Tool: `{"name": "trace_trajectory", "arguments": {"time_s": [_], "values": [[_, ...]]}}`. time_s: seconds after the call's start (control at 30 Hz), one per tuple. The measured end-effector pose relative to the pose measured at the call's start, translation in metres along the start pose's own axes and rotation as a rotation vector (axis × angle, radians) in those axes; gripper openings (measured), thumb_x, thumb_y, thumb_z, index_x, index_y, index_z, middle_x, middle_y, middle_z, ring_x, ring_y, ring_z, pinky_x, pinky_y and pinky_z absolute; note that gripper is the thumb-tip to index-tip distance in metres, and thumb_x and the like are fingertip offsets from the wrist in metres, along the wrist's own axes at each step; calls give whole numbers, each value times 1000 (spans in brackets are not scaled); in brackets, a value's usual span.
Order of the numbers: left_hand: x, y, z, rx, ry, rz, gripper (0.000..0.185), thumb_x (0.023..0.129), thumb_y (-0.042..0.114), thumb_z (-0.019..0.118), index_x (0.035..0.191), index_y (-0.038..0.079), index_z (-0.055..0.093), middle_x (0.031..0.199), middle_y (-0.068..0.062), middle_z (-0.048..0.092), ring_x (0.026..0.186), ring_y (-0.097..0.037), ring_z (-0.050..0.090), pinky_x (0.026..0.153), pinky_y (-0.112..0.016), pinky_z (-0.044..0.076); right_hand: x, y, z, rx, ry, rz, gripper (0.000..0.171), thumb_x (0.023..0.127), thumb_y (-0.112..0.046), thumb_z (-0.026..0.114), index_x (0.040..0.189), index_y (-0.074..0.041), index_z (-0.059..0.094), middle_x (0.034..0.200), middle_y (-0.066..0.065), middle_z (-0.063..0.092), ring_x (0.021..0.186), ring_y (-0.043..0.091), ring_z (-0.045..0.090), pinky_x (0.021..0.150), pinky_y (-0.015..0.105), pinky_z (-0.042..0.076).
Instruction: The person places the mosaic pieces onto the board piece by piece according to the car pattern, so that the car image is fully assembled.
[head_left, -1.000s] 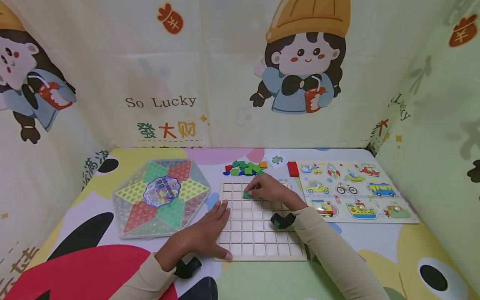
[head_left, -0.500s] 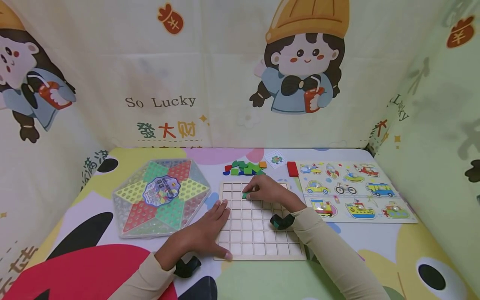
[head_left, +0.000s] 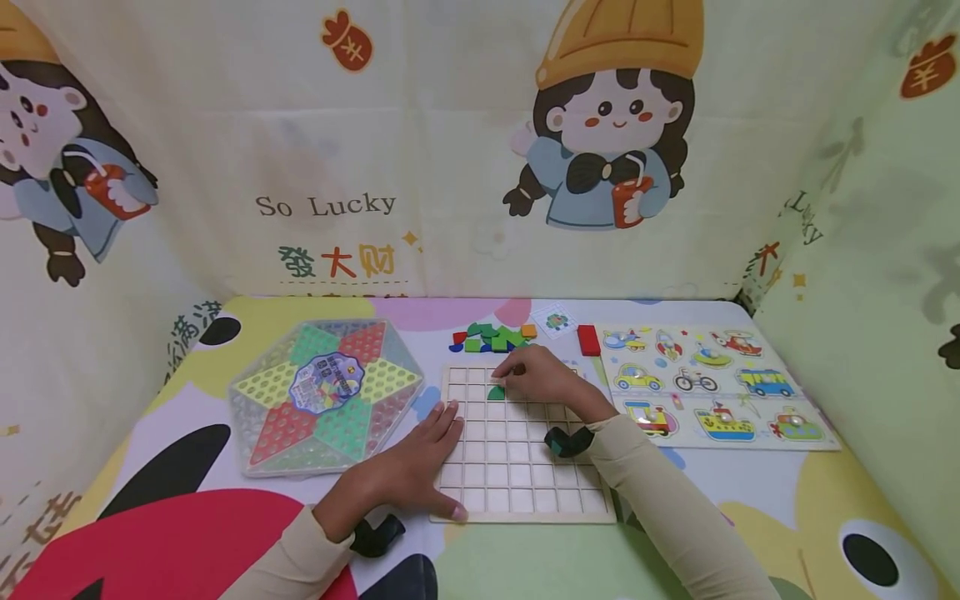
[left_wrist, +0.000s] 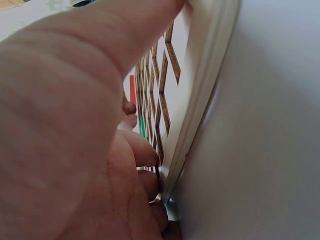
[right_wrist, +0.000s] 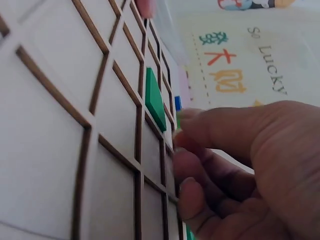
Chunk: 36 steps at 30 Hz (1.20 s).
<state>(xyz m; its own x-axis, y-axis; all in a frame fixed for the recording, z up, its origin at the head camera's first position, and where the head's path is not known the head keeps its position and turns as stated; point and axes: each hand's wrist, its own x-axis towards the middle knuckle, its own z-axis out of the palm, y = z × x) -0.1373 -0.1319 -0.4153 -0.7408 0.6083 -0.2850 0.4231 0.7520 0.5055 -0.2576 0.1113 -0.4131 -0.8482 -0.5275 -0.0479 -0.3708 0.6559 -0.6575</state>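
A wooden grid board (head_left: 517,475) with square cells lies in the middle of the table. One small green tile (head_left: 496,393) sits in a cell near its far left part; the right wrist view shows this flat green tile (right_wrist: 155,102) within the raised lines. My right hand (head_left: 543,375) hovers just beyond the tile, fingers loosely bent and holding nothing. My left hand (head_left: 412,471) rests along the board's left side, fingers extended and the thumb at the near left corner. In the left wrist view, the left hand (left_wrist: 75,115) covers much of the board.
Behind the board lie several loose coloured pieces (head_left: 498,342), a printed card (head_left: 557,320) and a red block (head_left: 588,340). A hexagonal Chinese checkers box (head_left: 345,425) is at left, a vehicle picture puzzle (head_left: 678,410) at right. Printed cloth (head_left: 450,150) hangs behind.
My right fingers have let go of the green tile and drawn slightly away from it, toward the far side. The tile stays in its cell. My left hand holds its place.
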Motion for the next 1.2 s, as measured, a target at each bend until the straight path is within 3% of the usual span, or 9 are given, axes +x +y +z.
{"name": "trace_trajectory", "arguments": {"time_s": [0.17, 0.47, 0.83, 1.2], "values": [[0, 2, -2, 4, 2, 13, 117, 74, 63, 74, 155, 2, 15, 162, -13, -3, 147, -32, -6, 114, -52, 15, 6, 7, -2, 52, 120, 61, 19, 92, -9, 67, 109, -10, 75, 97, -2, 68, 89, 17, 56, 76, 29, 51], [0, 3, -1, 19, 8, -3, 117, 73, 63, 75, 155, 3, 17, 162, -12, -1, 147, -32, -5, 114, -52, 17, 19, 18, -4, 83, 273, 61, 24, 92, -7, 66, 115, -3, 71, 105, 7, 67, 97, 22, 61, 84, 37, 51], [2, 1, 1, 23, 2, -6, 119, 73, 65, 74, 156, 5, 14, 163, -10, -3, 147, -30, -6, 114, -51, 16, 30, 21, -4, 92, 319, 106, 25, 93, -8, 67, 117, -3, 71, 112, 9, 64, 97, 23, 58, 82, 37, 51], [0, 2, 0, 23, 2, -14, 119, 73, 65, 74, 156, 5, 14, 163, -10, -4, 147, -30, -7, 114, -51, 15, 44, 21, 1, 65, 257, 151, 28, 93, -10, 67, 120, -5, 70, 113, 8, 60, 103, 23, 53, 89, 37, 49]]}}
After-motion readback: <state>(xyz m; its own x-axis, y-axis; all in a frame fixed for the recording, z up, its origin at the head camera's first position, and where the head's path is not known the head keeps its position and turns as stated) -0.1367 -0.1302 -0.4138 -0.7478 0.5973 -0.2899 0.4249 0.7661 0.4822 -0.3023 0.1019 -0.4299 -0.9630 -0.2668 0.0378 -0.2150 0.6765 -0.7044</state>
